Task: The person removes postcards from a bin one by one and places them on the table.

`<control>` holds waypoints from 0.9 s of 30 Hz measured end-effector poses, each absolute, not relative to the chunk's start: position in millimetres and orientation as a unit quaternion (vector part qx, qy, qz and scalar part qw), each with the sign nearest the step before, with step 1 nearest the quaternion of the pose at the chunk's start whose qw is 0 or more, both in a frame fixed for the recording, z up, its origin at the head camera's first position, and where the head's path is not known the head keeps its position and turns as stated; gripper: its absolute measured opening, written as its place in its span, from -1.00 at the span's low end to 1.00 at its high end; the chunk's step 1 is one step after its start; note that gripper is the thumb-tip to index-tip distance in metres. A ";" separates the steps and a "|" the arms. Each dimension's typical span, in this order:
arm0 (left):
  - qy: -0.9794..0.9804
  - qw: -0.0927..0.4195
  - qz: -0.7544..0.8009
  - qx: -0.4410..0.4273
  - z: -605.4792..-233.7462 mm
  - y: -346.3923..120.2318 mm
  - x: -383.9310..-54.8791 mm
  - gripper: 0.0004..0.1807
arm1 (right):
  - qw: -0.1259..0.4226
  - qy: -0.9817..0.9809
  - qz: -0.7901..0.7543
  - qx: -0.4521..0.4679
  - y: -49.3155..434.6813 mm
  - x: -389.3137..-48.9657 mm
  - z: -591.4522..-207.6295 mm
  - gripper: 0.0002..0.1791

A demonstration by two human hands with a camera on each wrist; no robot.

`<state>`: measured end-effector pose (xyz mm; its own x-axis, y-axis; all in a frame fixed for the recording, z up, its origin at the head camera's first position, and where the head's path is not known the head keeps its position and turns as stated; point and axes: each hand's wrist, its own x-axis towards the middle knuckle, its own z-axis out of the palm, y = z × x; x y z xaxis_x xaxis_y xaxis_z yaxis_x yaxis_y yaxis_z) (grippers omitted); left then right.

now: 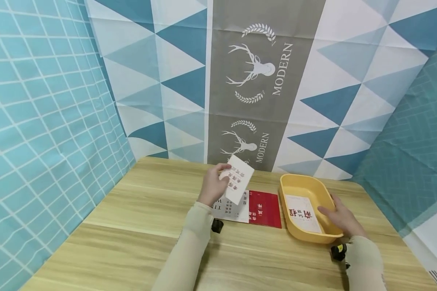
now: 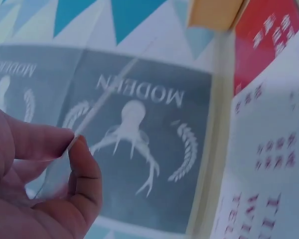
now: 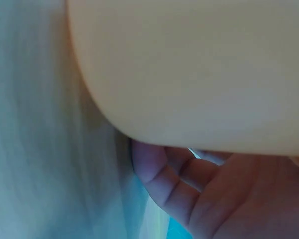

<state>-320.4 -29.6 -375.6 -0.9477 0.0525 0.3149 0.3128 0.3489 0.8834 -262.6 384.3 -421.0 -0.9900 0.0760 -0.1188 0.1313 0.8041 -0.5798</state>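
Note:
My left hand [image 1: 213, 185] pinches a white card [image 1: 239, 178] with red and dark lettering, held tilted above the table. The left wrist view catches this card [image 2: 108, 93] almost edge-on between thumb and fingertips. Below it lie a white printed card [image 1: 233, 211] and a red card [image 1: 266, 209] side by side. At the right, my right hand [image 1: 344, 218] grips the side of a yellow plastic bin [image 1: 309, 237], thumb over the rim and fingers along the outside. Another white card [image 1: 301, 213] with red and black characters lies inside the bin. The bin's outer wall [image 3: 189, 74] fills much of the right wrist view.
The wooden table [image 1: 131, 234] meets a patterned cloth backdrop [image 1: 182, 81] behind the cards and bin. Blue tiled-print sheets [image 1: 40, 121] hang along the left side, with a teal sheet [image 1: 415, 133] on the right.

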 end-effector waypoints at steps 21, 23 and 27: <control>-0.876 -0.021 -0.468 -0.116 -396.7 -121.0 -342.9 -0.57 | -0.037 0.967 -0.253 0.004 381.0 -262.6 -426.1 -0.43; -0.876 -0.036 -0.467 -0.113 -401.7 -124.5 -344.0 -0.57 | -0.024 0.965 -0.261 0.010 380.7 -261.7 -428.1 -0.44; -0.879 -0.048 -0.464 -0.101 -408.1 -127.5 -345.2 -0.63 | -0.021 0.967 -0.252 0.009 380.3 -261.2 -427.9 -0.43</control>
<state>-345.2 -127.5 -408.1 -0.9750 0.2219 0.0090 0.1324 0.5482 0.8258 -261.2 380.3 -427.9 -0.9989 0.0282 0.0364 0.0068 0.8727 -0.4882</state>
